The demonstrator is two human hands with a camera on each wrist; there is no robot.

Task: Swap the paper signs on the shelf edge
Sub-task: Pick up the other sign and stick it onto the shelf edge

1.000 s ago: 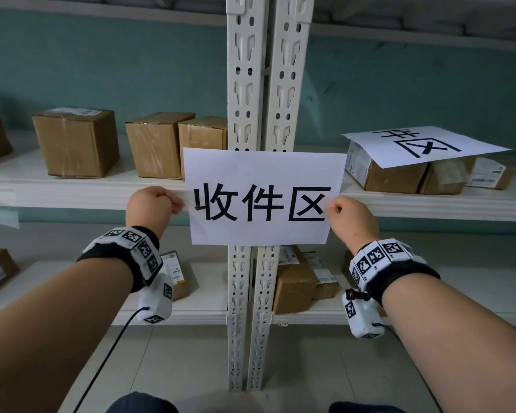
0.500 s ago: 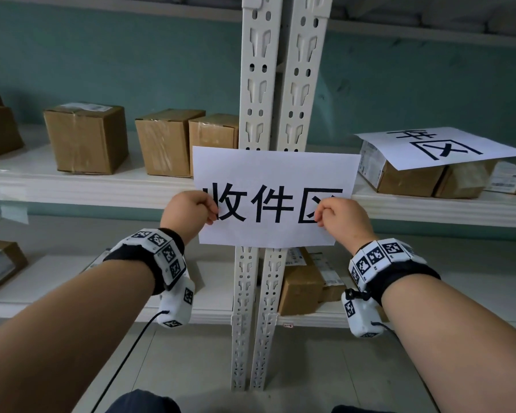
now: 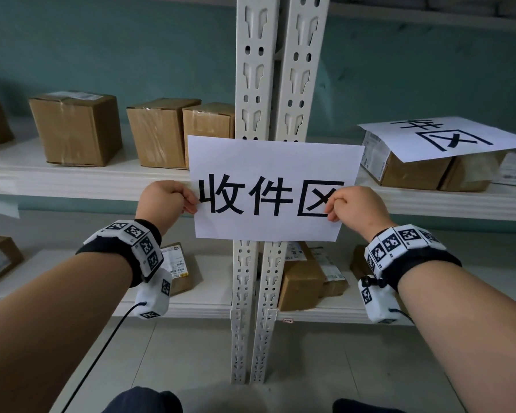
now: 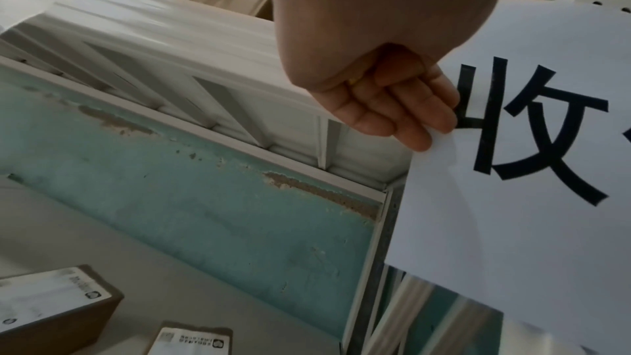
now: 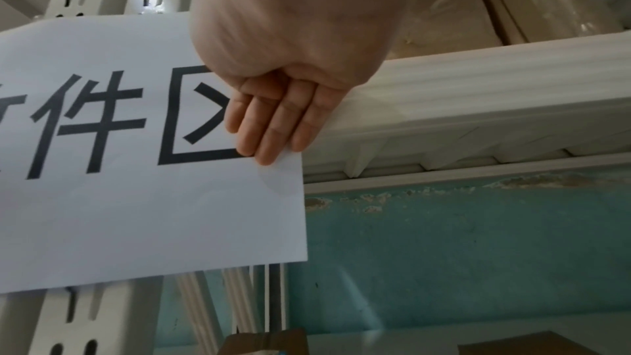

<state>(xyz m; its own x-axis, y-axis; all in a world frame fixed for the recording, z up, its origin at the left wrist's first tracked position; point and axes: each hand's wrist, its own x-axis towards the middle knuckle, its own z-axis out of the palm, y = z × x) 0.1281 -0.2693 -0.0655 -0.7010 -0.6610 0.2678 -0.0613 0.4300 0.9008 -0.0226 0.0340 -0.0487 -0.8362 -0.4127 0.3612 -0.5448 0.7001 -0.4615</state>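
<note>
While I watch the feeds from my desk, the big picture is the white shelf point(image 3: 81, 180) with its two slotted uprights point(image 3: 268, 84) dead centre and cardboard boxes point(image 3: 75, 129) lined up on top. Across those uprights, at shelf-edge height, sits the paper sign point(image 3: 273, 189), printed 收件区 in fat black strokes. Both grips are closed on it: the left hand point(image 3: 164, 201) pinches the left edge beside the 收, and the right hand point(image 3: 355, 207) pinches the right edge, covering part of the 区. Off to the right, a second sign point(image 3: 441, 138) lies loose on top of some boxes; I can only read 件区 on it, the rest is cut off.

My guess on progress: roughly halfway. One sheet looks already taken off and parked, the other is being lined up but I see no tape or clip holding it, so fixing it is still to do. Shipping labels on the lower boxes are too small to read.
</note>
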